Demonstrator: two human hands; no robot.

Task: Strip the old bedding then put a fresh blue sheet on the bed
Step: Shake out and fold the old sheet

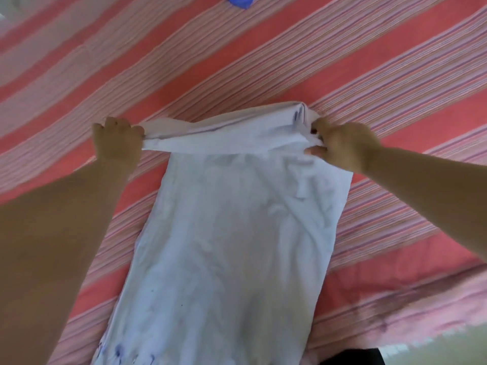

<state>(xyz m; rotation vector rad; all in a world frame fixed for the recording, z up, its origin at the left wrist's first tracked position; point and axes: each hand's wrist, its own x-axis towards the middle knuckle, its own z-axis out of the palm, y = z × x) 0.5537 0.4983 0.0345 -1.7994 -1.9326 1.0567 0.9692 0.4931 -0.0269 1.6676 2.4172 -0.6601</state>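
A pale white cloth (224, 233), folded into a long strip with small blue marks near its lower end, lies on the bed. Its far end is folded back towards me. My left hand (117, 143) grips the left corner of that folded end. My right hand (340, 147) pinches the right corner. Under the cloth the bed is covered by a pink and coral striped sheet (237, 61). A bit of blue fabric (241, 1) shows at the top edge of the view.
The striped sheet spreads far to the left, right and beyond the cloth. The bed's near edge (395, 320) runs along the lower right, with pale floor (448, 349) and a dark shape (353, 358) below it.
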